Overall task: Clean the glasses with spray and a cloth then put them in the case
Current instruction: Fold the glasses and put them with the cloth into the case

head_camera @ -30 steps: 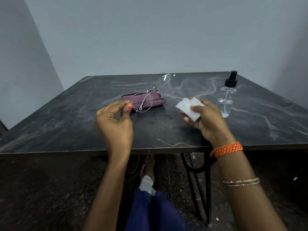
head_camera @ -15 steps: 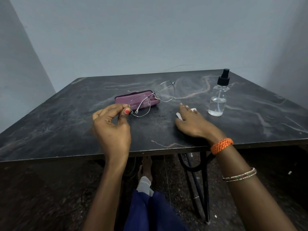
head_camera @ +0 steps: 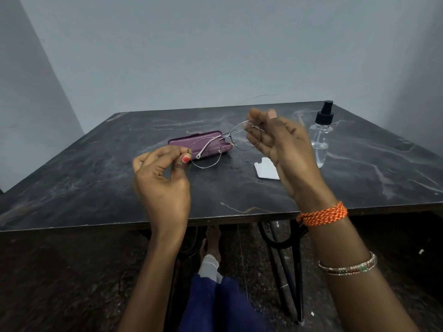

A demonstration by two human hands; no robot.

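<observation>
Thin metal-framed glasses (head_camera: 217,149) hang in the air above the table, held at both ends. My left hand (head_camera: 161,178) pinches the left side of the frame between thumb and fingers. My right hand (head_camera: 280,142) grips the right side near the hinge with its fingertips. Behind the glasses a closed purple case (head_camera: 182,143) lies flat on the table. A white cloth (head_camera: 266,170) lies on the table below my right hand, partly hidden by it. The clear spray bottle (head_camera: 321,137) with a black pump stands upright to the right.
The dark marbled table (head_camera: 96,188) has its front edge just below my wrists and grey walls behind it. Black metal table legs (head_camera: 287,259) and my feet show underneath.
My right hand put the cloth down on the table, then rose and took hold of the right side of the glasses. My left hand kept its grip on the frame.
</observation>
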